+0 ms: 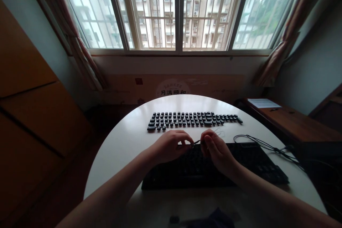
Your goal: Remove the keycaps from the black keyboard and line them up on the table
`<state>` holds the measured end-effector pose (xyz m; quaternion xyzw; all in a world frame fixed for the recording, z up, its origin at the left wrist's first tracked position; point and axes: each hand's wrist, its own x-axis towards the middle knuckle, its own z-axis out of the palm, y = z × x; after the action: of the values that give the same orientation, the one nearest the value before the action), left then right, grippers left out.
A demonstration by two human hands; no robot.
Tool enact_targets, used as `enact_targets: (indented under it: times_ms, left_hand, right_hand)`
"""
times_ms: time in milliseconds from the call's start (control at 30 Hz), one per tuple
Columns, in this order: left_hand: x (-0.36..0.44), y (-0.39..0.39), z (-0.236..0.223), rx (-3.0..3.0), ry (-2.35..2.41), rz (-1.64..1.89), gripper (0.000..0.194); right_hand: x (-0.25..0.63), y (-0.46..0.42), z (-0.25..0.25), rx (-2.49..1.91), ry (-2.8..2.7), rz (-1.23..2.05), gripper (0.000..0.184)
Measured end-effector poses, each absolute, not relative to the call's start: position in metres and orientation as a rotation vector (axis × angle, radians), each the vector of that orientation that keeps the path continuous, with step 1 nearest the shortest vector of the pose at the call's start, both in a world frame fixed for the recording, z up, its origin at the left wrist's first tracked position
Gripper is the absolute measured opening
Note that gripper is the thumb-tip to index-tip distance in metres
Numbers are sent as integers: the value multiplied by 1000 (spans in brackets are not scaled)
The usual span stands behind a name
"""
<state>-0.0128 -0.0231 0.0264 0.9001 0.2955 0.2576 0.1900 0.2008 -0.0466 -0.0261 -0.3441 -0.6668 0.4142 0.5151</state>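
Both hands hover above the keyboard.

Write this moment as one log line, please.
left hand: pinches thin piece | right hand: at other end | keyboard: below hands | keycaps: rows beyond

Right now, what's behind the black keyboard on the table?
Rows of black keycaps, a faint wiry thing and, right, cables. Left hand and right hand hide part of the keyboard's far edge and whatever is there.
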Motion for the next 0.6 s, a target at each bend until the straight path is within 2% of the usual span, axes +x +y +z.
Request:
enact_targets:
  times_ms: [233,433,600]
  left_hand:
    - [-11,-23,26,2504,829,647,12]
    - [-8,-25,26,2504,874,618,10]
    - [-10,-23,25,2442,836,563,10]
  right_hand:
    - [203,-55,-19,-830,-1729,949,30]
    - [204,-56,-13,-860,-1893,744,26]
    - [205,-60,-8,-879,-1970,703,24]
